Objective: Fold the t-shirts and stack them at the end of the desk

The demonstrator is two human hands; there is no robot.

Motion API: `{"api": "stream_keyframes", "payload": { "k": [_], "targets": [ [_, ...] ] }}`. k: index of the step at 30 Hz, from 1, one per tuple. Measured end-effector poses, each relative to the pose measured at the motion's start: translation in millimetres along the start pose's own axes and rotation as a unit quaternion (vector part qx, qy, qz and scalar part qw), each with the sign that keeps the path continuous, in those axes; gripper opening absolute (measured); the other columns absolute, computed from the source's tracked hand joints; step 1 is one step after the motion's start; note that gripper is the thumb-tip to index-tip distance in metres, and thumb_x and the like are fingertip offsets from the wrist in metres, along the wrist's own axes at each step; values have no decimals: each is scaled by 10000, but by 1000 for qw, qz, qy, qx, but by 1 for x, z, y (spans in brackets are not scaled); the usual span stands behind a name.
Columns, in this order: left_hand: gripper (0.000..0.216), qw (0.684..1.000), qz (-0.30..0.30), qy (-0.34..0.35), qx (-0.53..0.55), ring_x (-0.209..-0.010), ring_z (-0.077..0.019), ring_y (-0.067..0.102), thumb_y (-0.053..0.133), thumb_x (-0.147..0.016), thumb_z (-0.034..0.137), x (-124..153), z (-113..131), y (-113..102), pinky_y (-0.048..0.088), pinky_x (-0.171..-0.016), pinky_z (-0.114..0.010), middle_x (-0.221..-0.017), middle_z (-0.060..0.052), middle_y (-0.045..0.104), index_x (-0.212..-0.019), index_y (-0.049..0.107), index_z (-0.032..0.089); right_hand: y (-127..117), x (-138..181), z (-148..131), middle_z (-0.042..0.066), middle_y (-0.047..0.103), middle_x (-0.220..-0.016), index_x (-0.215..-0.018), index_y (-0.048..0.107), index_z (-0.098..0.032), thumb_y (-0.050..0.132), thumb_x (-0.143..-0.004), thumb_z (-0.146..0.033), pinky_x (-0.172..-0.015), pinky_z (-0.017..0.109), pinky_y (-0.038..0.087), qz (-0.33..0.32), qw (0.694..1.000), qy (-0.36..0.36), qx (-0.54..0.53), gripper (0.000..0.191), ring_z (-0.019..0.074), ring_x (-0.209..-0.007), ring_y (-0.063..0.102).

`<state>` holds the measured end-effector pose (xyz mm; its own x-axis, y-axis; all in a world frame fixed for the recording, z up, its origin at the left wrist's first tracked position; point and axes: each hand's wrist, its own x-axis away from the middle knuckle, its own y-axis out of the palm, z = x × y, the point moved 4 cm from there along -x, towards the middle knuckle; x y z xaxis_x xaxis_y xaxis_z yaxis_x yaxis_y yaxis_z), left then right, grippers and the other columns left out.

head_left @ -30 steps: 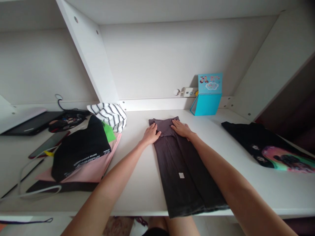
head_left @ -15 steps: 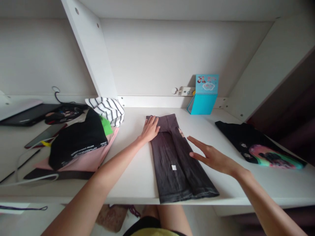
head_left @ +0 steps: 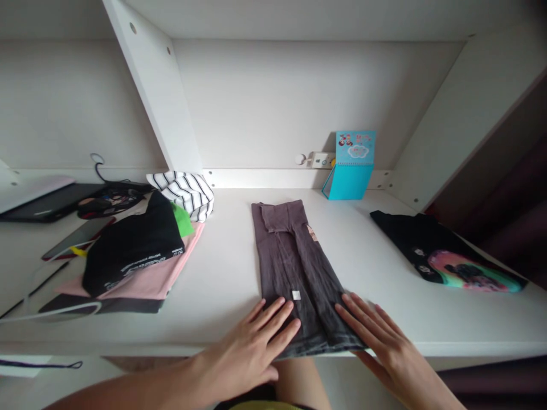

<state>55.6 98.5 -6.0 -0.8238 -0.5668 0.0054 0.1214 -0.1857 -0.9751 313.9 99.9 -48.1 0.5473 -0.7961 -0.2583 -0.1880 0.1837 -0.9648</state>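
A pair of grey-brown trousers (head_left: 290,256) lies folded lengthwise on the white desk (head_left: 226,267), waistband at the far end, leg hems at the near edge. My left hand (head_left: 252,347) rests flat on the near left corner of the trousers, fingers stretched out. At the near right corner, my right hand (head_left: 380,341) lies flat too, with its fingers spread on the hem. A small white tag (head_left: 296,295) shows on the cloth just beyond my left fingertips.
At the left is a pile of clothes: a black garment (head_left: 130,245) on a pink one (head_left: 158,273), and a striped piece (head_left: 183,192). A black printed T-shirt (head_left: 440,256) lies at the right. A blue desk calendar (head_left: 350,166) stands at the back wall. Cables and dark devices (head_left: 64,199) sit far left.
Both hands have come back from the waistband end to the near hem of the trousers and now lie flat on it. The trousers have stayed in place.
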Motion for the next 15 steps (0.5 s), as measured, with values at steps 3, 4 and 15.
{"api": "stream_keyframes", "payload": {
  "k": [3,4,15],
  "targets": [
    [675,1000,1,-11,14,-1369,-213,204,435,-864,131,9,2,4,223,-1127,-429,-1483,-23,225,-1447,153,320,-7,8,-3,-10,357,-1424,-1437,167,-394,431,-839,-178,-998,495,413,0,1000,-10,-28,688,282,-1290,360],
    [662,999,-7,-1,32,-1358,-207,244,421,-858,108,11,5,-2,239,-1123,-415,-1470,-17,269,-1439,192,328,-13,12,-3,-24,409,-1395,-1419,228,-411,443,-839,-185,-993,479,425,-4,999,-18,-46,658,279,-1272,394],
    [270,943,98,-118,294,-650,-123,556,484,-864,358,-54,-89,-132,439,-632,-228,-720,-2,607,-902,627,132,-101,-145,61,26,615,-722,-844,582,-162,500,-858,-413,-614,245,478,12,942,106,-319,265,150,-678,577]
  ]
}}
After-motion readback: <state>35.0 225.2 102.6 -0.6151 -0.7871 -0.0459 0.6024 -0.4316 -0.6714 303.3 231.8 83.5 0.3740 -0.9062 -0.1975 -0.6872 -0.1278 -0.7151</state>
